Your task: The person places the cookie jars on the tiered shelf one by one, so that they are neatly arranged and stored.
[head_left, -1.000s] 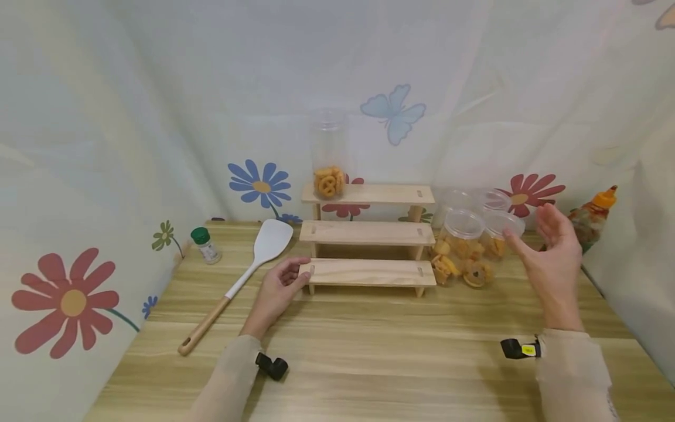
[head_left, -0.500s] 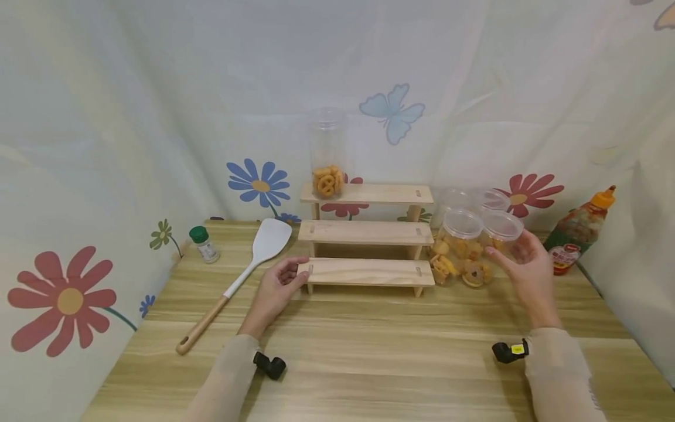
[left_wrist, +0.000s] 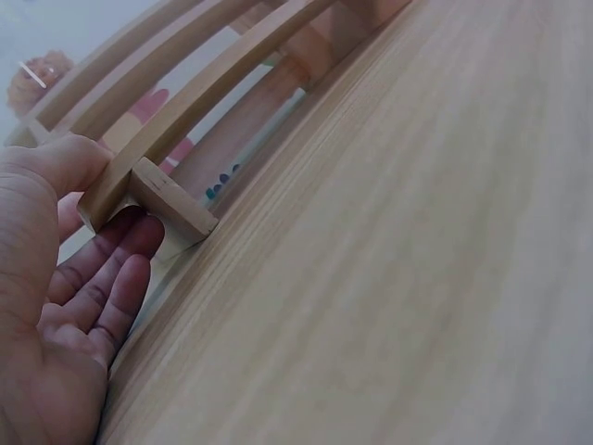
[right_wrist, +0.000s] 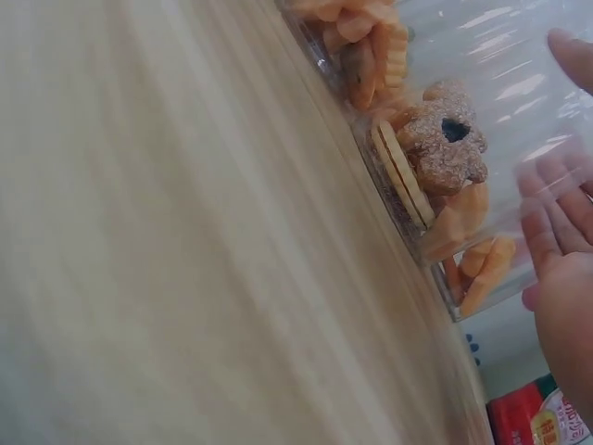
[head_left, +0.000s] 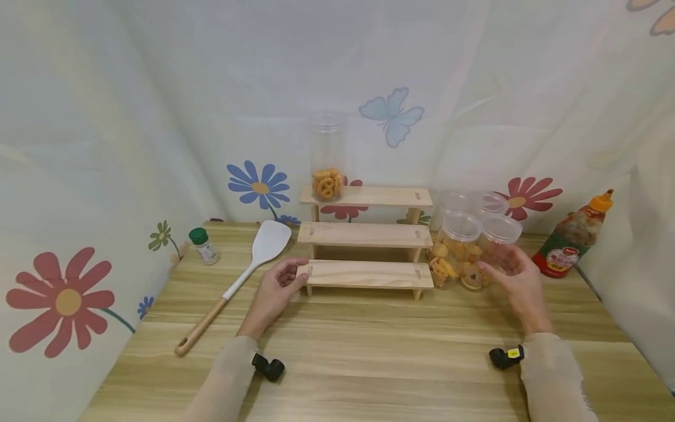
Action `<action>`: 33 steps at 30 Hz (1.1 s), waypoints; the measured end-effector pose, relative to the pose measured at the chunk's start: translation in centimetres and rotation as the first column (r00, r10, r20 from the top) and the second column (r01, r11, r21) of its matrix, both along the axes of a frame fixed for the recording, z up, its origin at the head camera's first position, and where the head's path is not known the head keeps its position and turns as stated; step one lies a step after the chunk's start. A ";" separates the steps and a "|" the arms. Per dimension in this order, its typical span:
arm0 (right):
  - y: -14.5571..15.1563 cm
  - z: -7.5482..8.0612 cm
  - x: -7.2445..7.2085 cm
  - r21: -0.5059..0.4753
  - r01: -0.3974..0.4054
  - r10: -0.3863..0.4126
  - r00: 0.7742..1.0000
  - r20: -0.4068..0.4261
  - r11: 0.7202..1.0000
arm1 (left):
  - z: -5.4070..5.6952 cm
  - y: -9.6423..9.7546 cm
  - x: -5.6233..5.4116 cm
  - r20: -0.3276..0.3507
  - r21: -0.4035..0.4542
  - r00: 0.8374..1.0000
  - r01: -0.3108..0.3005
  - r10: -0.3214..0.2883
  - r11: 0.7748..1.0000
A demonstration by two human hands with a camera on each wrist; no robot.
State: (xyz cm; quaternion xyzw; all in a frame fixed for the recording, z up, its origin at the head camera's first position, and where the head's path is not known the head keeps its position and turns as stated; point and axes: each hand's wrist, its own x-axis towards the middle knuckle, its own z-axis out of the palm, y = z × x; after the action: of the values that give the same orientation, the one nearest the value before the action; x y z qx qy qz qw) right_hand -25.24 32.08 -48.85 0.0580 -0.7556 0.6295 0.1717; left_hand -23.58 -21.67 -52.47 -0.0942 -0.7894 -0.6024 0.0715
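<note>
In the head view, a three-step wooden shelf rack (head_left: 364, 234) stands at the centre. My left hand (head_left: 274, 293) pinches the left end of its lowest board, thumb above and fingers curled below, as the left wrist view shows. My right hand (head_left: 519, 284) is at the front right clear jar (head_left: 501, 227), its thumb on the near side. Through that jar's wall, the right wrist view shows the relaxed fingers (right_wrist: 556, 199) behind it, apart from the thumb. Cookies (right_wrist: 445, 139) lie in the jar's bottom. A tall clear jar of ring-shaped snacks (head_left: 327, 183) sits on the top board's left end.
Several lidded clear jars (head_left: 461, 225) cluster right of the rack. A ketchup bottle (head_left: 564, 255) leans near the table's right edge. On the left lie a white spatula (head_left: 270, 241) with a wooden handle and a green-capped shaker (head_left: 204, 246). A flowered curtain (head_left: 158, 117) surrounds the table.
My right hand has moved left and down from beside the ketchup bottle to the front right jar, uncovering the bottle. My left hand has stayed on the rack.
</note>
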 end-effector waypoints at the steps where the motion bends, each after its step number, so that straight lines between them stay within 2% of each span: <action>1: 0.0 -0.1 0.0 -0.007 -0.015 0.015 1.000 -0.001 1.000 | 0.0 0.0 0.0 0.000 0.001 1.000 0.000 0.000 1.000; 8: 0.3 -0.1 -0.1 0.042 -0.047 0.046 0.999 0.020 0.998 | 0.0 -0.1 -0.1 -0.005 0.002 1.000 0.001 -0.001 1.000; 18: 0.3 0.1 -0.2 0.065 -0.013 0.012 1.000 0.019 0.998 | -0.2 -0.1 -0.3 -0.003 -0.001 1.000 0.000 0.000 1.000; 23: 0.2 1.2 0.2 0.069 0.016 -0.017 1.000 0.001 0.997 | -0.2 0.0 -0.2 -0.006 -0.001 1.000 0.007 -0.007 1.000; 27: 0.2 2.6 0.3 0.020 0.024 -0.023 0.999 -0.038 1.000 | -0.2 -0.1 -0.3 -0.011 0.004 1.000 0.011 -0.011 1.000; 33: 0.3 4.3 0.7 0.080 0.073 -0.066 0.994 -0.088 0.994 | -0.2 -0.1 -0.2 -0.008 0.006 1.000 0.011 -0.011 1.000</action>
State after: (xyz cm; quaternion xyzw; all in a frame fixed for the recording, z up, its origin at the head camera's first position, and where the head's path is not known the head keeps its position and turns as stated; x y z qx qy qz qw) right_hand -24.54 32.36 -44.57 0.0654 -0.7745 0.5882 0.2232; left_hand -23.81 -21.77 -52.72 -0.1007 -0.7869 -0.6046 0.0718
